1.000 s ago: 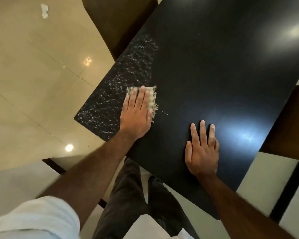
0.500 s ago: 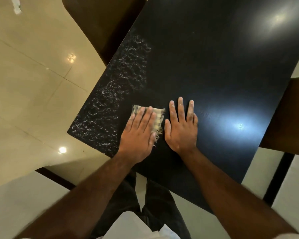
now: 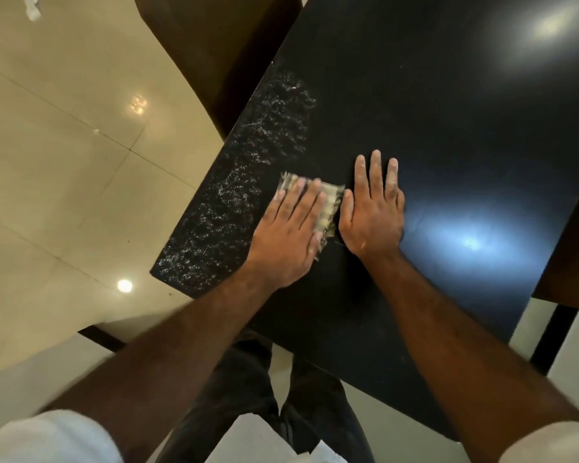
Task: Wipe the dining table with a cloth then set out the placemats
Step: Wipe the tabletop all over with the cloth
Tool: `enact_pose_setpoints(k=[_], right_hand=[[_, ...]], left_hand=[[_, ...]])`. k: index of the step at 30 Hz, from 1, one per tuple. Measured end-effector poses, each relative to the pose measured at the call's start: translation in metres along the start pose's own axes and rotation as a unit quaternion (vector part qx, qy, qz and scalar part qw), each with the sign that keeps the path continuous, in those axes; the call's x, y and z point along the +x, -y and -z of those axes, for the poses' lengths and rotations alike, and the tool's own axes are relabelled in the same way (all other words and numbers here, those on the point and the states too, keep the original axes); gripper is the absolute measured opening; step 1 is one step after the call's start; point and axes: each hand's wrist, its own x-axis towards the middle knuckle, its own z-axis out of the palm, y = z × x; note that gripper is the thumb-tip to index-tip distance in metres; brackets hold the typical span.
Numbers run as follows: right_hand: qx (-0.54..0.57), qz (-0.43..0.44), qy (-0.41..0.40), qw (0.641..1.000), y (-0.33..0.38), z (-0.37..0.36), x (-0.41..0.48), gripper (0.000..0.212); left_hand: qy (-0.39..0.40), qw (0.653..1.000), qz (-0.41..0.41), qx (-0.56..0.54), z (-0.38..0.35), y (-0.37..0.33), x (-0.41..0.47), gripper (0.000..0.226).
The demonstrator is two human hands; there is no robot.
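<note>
hands [image 3: 290,233] [image 3: 372,213] flat on table [image 3: 448,111], left pressing cloth [image 3: 328,208].

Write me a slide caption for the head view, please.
Left hand presses a cloth flat on the black table beside a speckled patch, right hand flat alongside.

Left grip [image 3: 290,230] (fingers straight) presses flat on a small pale frayed woven cloth [image 3: 331,208] on the glossy black rectangular bench [image 3: 432,111]. Right grip [image 3: 371,215] lies flat on the bench, just beside the cloth. Speckled white residue patch [image 3: 248,195] — along the bench's left margin.
</note>
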Motion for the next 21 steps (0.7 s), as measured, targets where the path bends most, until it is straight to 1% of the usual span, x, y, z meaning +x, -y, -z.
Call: enact_pose_setpoints(k=[2, 3, 7, 9, 11, 14, 16, 18, 21], right_hand=[[-0.002, -0.015, 0.001, 1.0, 0.01, 0.001, -0.002, 0.071], [-0.005, -0.007, 0.001, 1.0, 0.015, 0.001, -0.001, 0.072], [-0.013, 0.088, 0.012, 0.996, 0.029, 0.001, 0.023, 0.07], [-0.015, 0.11, 0.011, 0.994, 0.03, -0.001, 0.045, 0.069], [-0.01, 0.103, 0.005, 0.995, 0.027, 0.0, 0.064, 0.069], [-0.003, 0.062, -0.009, 0.998, 0.016, 0.003, 0.083, 0.068], [-0.007, 0.043, -0.011, 0.999, 0.011, 0.005, 0.087, 0.069], [-0.012, 0.036, -0.009, 0.999, 0.012, 0.006, 0.089, 0.069], [-0.009, 0.027, -0.011, 1.0, 0.019, 0.005, 0.091, 0.069]], left_hand=[[0.01, 1.0, 0.002, 0.002, 0.001, 0.011, -0.019, 0.075], [0.013, 1.0, 0.013, 0.004, 0.003, 0.019, -0.022, 0.075], [0.01, 0.997, 0.079, -0.001, 0.013, 0.054, 0.012, 0.076], [-0.008, 0.995, 0.097, -0.005, 0.019, 0.065, 0.048, 0.077], [-0.028, 0.995, 0.093, -0.009, 0.024, 0.066, 0.082, 0.077], [-0.04, 0.998, 0.052, -0.002, 0.025, 0.046, 0.115, 0.076], [-0.04, 0.999, 0.024, -0.004, 0.023, 0.032, 0.118, 0.075], [-0.03, 1.0, 0.003, -0.002, 0.021, 0.032, 0.108, 0.074], [-0.024, 1.0, 0.014, -0.001, 0.02, 0.055, 0.088, 0.075]])
